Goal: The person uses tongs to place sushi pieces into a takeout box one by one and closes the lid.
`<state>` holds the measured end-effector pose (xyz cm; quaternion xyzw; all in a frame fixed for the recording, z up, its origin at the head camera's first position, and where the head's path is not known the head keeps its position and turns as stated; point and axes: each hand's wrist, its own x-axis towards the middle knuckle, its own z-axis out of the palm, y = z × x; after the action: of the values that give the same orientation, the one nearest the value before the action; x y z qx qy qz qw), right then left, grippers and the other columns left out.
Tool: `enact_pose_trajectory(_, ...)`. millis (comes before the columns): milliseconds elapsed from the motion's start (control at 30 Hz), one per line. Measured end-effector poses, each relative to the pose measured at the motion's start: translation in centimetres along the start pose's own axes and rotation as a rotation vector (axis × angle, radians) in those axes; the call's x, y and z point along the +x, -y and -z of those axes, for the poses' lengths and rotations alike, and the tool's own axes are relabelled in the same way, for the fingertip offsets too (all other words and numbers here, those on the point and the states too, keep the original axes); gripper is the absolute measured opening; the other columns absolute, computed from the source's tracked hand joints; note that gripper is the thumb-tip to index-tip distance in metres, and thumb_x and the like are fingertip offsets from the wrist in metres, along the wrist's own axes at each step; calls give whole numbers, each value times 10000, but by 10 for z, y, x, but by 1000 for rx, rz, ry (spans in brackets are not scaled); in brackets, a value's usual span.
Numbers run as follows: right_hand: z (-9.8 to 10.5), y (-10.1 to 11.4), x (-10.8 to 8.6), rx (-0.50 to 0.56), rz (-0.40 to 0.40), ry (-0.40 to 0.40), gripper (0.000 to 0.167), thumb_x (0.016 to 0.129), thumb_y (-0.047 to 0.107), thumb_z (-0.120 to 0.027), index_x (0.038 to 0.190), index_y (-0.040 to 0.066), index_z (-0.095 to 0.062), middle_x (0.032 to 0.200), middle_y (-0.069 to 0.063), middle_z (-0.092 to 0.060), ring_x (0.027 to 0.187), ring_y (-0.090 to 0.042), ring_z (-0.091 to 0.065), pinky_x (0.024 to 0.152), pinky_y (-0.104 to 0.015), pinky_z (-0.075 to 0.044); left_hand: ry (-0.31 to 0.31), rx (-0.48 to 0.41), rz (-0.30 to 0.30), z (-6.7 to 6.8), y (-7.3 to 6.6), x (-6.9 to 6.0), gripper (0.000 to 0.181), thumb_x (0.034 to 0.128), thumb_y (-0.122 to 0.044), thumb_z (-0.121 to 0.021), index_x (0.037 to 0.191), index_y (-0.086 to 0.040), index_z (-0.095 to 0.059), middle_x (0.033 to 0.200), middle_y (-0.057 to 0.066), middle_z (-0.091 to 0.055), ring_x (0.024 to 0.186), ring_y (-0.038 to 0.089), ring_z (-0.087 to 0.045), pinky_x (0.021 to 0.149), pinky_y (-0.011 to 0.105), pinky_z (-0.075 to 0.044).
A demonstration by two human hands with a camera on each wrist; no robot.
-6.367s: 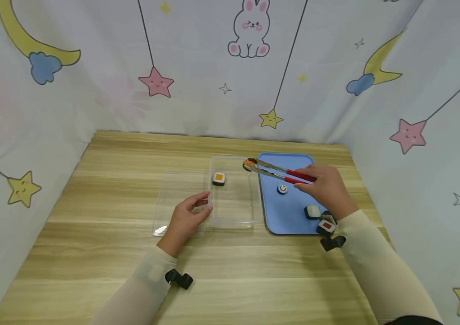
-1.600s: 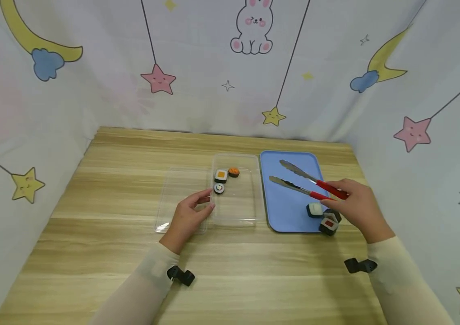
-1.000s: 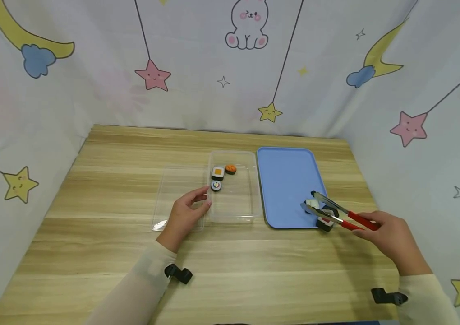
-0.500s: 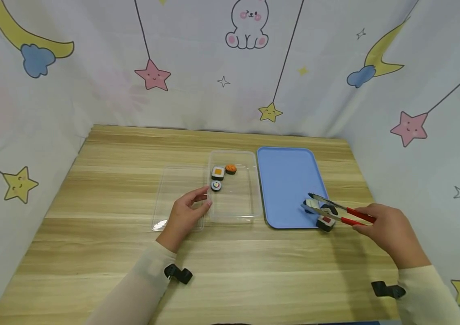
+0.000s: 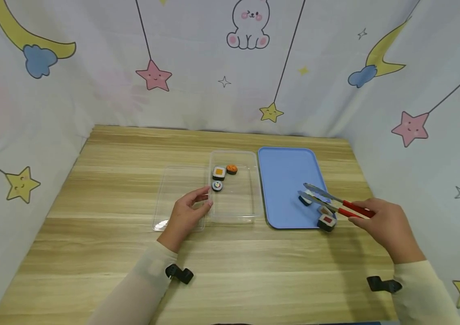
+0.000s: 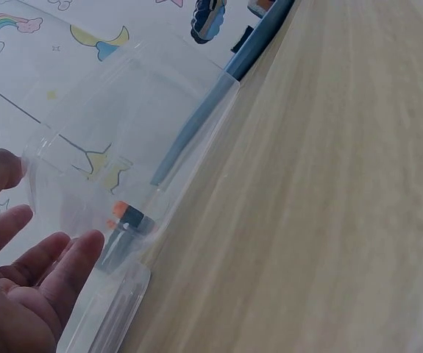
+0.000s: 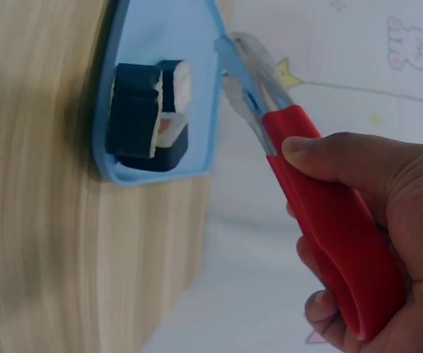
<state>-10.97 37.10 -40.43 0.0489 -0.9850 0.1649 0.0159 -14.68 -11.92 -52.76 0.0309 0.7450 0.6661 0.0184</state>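
My left hand (image 5: 185,214) touches the left wall of a clear plastic box (image 5: 256,194) with relaxed fingers. In the box sit an orange-centred square sushi roll (image 5: 219,173), an orange-topped sushi piece (image 5: 232,169) and a small round roll (image 5: 217,185). My right hand (image 5: 384,225) grips red-handled metal tongs (image 7: 329,228). The tong tips are apart over a white-topped sushi piece (image 5: 305,199) on the blue tray (image 5: 282,180), partly hiding it. Close by, a red-centred roll (image 5: 327,221) leans at the tray's corner against another roll (image 7: 171,143).
A clear lid (image 5: 175,180) lies flat on the wooden table (image 5: 116,189), left of the box and partly behind my left hand. The tray stands right of the box, a narrow gap between them. A patterned curtain (image 5: 197,99) rises behind the table.
The orange-topped piece and small round roll have come into the box. My right hand has brought the tongs to the tray's near right; the white-topped piece has shifted slightly left and away.
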Motion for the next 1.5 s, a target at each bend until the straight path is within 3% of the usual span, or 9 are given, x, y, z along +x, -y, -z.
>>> enact_pose_trajectory(333,4,1,4,-53,-15,70,517,798,246,-909,1207,-24,-746,1065,-211,-719,861,-353,-653,685,-471,-534,-2,18,-13,1,0,-1,468,958,-142,-765,1405,-63,-649,1402,127,-646,1245,275,-634,929,233,-531)
enact_pose_trajectory(433,0,1,7,-67,-14,80,508,795,234,-909,1201,-25,-748,1068,-224,-713,866,-365,-651,701,-508,-541,-1,26,-7,1,-1,-2,465,957,-144,-764,1402,-65,-652,1395,126,-650,1243,269,-632,900,191,-523)
enact_pose_trajectory(633,-2,4,10,-78,14,65,470,783,191,-911,1171,-27,-758,1075,-244,-720,879,-402,-664,723,-561,-547,2,24,-6,1,0,0,470,964,-134,-754,1413,-54,-639,1419,134,-633,1260,274,-623,973,329,-538)
enact_pose_trajectory(867,-3,6,7,-54,28,7,441,798,182,-900,1166,-20,-764,1023,-204,-735,834,-358,-667,677,-496,-548,3,40,-19,1,0,-1,470,959,-121,-753,1410,-51,-640,1412,138,-635,1249,270,-628,911,209,-532)
enact_pose_trajectory(1067,1,15,10,-2,49,-55,436,784,180,-923,1146,-13,-775,1024,-203,-745,836,-354,-679,667,-445,-547,6,46,-14,1,2,-1,466,965,-154,-755,1409,-63,-644,1411,127,-638,1247,264,-630,936,267,-541)
enact_pose_trajectory(1233,8,33,22,65,81,-96,442,803,196,-917,1182,18,-778,1070,-199,-740,873,-350,-680,654,-365,-542,5,39,-12,1,3,-1,467,962,-170,-763,1404,-73,-650,1408,118,-641,1245,258,-630,968,341,-543)
enact_pose_trajectory(1367,9,56,36,128,119,-78,428,835,219,-896,1208,48,-776,1067,-155,-739,882,-316,-667,652,-306,-536,-1,40,-5,1,2,-1,467,965,-155,-758,1410,-72,-645,1416,119,-636,1251,263,-627,998,423,-532)
enact_pose_trajectory(1500,1,84,53,164,163,-40,392,839,183,-888,1199,69,-785,1069,-129,-742,892,-299,-664,691,-366,-568,-3,36,-2,1,1,-1,467,970,-94,-738,1418,-29,-626,1433,165,-616,1266,318,-615,1036,507,-500)
